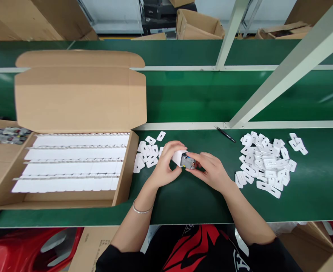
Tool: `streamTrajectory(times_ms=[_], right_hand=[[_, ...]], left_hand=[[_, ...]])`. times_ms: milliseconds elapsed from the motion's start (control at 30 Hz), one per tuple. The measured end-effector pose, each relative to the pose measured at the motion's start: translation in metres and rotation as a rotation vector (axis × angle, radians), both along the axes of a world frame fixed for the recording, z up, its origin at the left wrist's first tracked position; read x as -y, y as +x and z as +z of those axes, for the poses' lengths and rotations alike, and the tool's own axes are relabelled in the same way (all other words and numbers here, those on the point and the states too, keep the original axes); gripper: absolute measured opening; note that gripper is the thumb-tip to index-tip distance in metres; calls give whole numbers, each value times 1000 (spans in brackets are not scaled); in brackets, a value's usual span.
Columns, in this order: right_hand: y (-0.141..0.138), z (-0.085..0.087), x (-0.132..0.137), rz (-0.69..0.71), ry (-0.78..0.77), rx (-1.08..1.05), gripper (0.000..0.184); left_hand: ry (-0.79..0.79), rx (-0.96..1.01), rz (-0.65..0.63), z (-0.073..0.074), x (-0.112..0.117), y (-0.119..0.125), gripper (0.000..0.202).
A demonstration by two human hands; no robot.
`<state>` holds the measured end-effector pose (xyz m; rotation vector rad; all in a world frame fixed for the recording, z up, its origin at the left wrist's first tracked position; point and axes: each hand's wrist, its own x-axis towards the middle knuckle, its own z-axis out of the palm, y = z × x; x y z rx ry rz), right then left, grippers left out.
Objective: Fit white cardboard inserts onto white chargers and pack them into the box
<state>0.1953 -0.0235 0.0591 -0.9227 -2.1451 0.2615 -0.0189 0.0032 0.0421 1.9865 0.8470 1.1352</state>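
My left hand (168,162) is closed around a small white box (177,157) above the green table. With thumb and fingers my right hand (208,170) grips a small grey item (188,162) that looks wrapped in clear plastic; it sits at the right, open end of the white box, partly inside it. What the item is exactly I cannot make out. Just left of my left hand lies a small group of flat white slotted pieces (148,151). Farther right of my right hand is a larger heap of the same white pieces (268,160).
On the left stands an open cardboard carton (81,100) holding rows of white boxes (76,166). Plastic-wrapped items (8,135) lie in another carton at the far left. Black tweezers (225,134) lie near the back rail. A white slanted post (282,64) rises at the right.
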Motion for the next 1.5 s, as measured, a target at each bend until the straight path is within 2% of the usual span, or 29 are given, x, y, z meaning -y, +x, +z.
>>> streamTrajectory(times_ms=[600,833,1100,1500], right_hand=[[2,2,-1,9,-42,-18,41],[4,6,1,18,-231,-96,38],[7,12,1,-31,-518,-252,38],[7,12,0,-36,-566,-285,37]], left_hand=[[-6,-24,6,1,0,0,60],[-8,-19,-1,1,-1,-1,60],[-43,-47,-15,-2,0,-1,61],[-96,-38,-11,-4,2,0,56]])
